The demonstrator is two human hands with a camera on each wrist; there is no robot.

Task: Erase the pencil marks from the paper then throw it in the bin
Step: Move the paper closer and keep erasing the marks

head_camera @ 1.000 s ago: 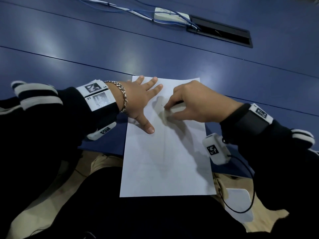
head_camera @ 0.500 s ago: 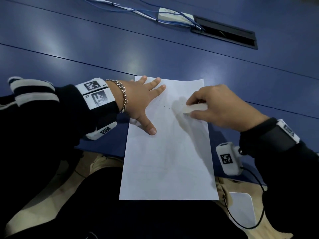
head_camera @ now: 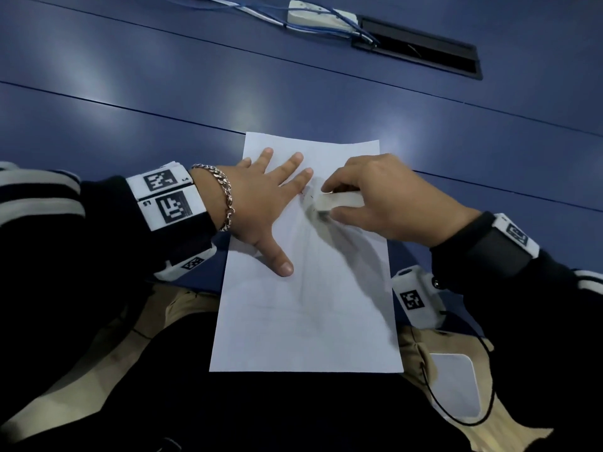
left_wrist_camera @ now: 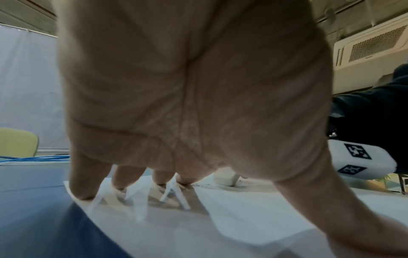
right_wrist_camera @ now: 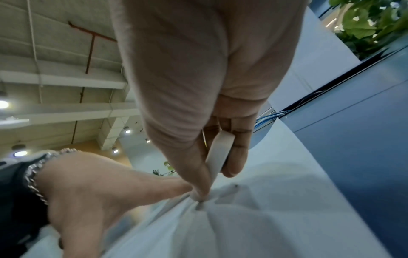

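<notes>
matt paper (head_camera: 303, 321), glossy table (head_camera: 163, 93), metal bracelet (head_camera: 225, 194)

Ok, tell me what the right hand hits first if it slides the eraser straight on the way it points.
The right hand holds the eraser pointing at the left hand. It would likely meet that hand's fingers first, pressed flat on the paper close by; the exact gap is hard to judge.

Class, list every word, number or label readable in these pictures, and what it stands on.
"L5": on the left wristband, beside its lower square code.
Small character by the upper code on that band: too small to read.
The pencil marks on the paper: faint, no legible words.
The eraser: no print visible.
</notes>
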